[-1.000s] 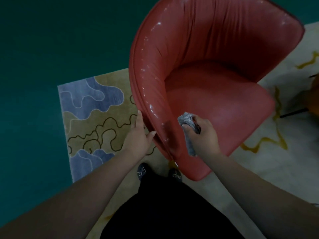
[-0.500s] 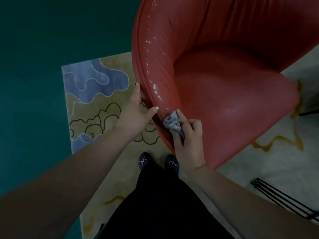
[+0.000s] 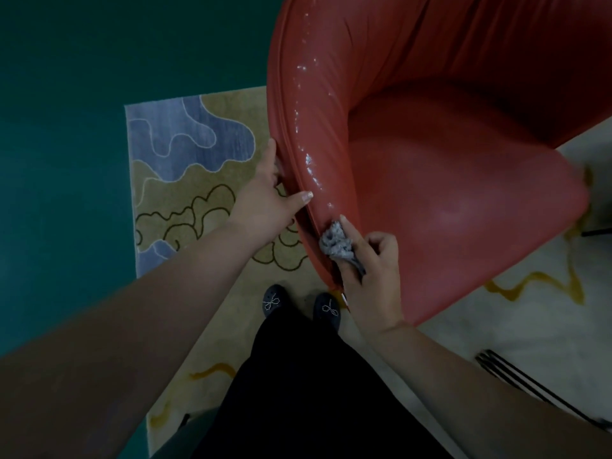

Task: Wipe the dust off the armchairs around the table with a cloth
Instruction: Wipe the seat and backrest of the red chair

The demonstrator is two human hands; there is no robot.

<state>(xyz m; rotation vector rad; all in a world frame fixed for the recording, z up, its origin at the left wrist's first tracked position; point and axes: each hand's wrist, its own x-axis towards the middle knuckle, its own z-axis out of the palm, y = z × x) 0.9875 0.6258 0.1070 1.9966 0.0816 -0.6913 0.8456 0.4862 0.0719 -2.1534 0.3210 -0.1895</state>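
Closest to the camera, a black garment (image 3: 298, 392) hangs down to two dark shoes (image 3: 299, 304) with bow trims, standing on a patterned rug (image 3: 185, 180). Both bare forearms reach forward from the lower corners.

Compared with half a second ago, little has changed: the view has shifted only slightly, the right hand (image 3: 372, 273) and its cloth (image 3: 336, 241) sit at nearly the same spot on the front end of the armrest, and the left hand (image 3: 265, 200) has kept its place. A second ago the right hand held the cloth further in, over the inner face of the armrest near the seat; it has since come out to the armrest's front edge.

The right hand is closed around the grey bunched cloth, index finger stretched along it and pressing it against the lower front tip of the red armchair (image 3: 447, 180), the other fingers curled. The left hand is spread open, palm against the outer side of the same armrest, thumb lying over its rim, fingers reaching up behind it.

The armchair fills the upper right, its glossy armrest showing bright speckled highlights. Dark thin metal legs (image 3: 516, 379) cross the pale rug at lower right. Beyond the rug lies a dark teal floor (image 3: 66, 94).
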